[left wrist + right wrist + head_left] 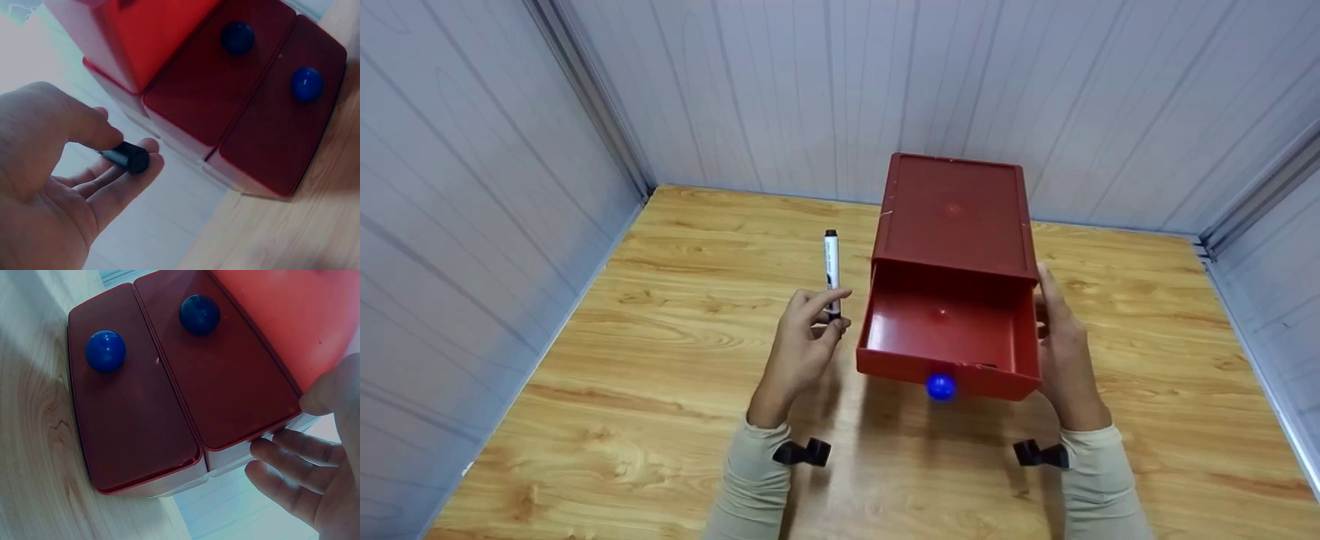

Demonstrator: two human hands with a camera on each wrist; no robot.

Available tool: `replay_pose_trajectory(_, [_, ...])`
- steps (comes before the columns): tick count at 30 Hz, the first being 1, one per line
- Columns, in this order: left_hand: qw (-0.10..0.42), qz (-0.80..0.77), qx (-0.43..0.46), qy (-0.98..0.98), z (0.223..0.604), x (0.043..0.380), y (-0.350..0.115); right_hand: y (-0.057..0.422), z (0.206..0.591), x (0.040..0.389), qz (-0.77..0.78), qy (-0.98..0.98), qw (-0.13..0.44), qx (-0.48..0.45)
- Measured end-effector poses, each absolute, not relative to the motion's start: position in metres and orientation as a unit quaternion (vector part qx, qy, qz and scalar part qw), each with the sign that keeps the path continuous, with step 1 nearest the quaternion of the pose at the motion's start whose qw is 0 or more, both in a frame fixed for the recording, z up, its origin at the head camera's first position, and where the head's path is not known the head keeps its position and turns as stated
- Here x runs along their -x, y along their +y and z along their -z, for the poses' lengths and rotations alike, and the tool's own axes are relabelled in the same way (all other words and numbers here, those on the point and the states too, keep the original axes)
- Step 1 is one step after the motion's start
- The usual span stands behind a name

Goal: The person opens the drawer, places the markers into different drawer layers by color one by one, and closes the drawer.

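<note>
My left hand [799, 349] pinches a white marker [832, 259] with black ends, left of a red drawer cabinet [956, 214]. In the left wrist view, the marker's black end [135, 158] shows between thumb and fingers. The cabinet's top drawer [885, 364] is pulled out toward me, a blue knob [941, 387] on its front. Along the cabinet's right side lies my right hand [1066, 356], fingers loosely extended. Its fingertips [260, 447] are at the cabinet's side edge in the right wrist view, with the thumb near the upper corner.
Below the pulled-out drawer are two closed drawers, each with a blue knob [105, 351]. The cabinet stands on a wood-grain table [660, 360]. Pale panelled walls [772, 97] enclose the table's back and sides. Black wrist mounts [804, 452] sit on both sleeves.
</note>
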State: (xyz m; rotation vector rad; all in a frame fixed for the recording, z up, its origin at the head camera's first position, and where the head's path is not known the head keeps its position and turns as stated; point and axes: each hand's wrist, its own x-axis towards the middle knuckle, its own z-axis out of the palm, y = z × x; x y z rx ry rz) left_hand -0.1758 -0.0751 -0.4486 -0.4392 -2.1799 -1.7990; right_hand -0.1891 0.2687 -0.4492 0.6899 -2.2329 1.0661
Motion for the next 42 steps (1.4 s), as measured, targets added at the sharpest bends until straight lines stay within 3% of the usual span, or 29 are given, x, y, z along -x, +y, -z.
replay_pose_trajectory(17, [0.164, 0.6, 0.192, -0.759, 0.428, 0.169, -0.077, 0.27, 0.451, 0.189, -0.397, -0.831, 0.291, -0.259])
replay_pose_trajectory(42, [0.254, 0.515, 0.231, -0.785, 0.383, 0.158, -0.065, 0.268, 0.448, 0.189, -0.4, -0.83, 0.285, -0.263])
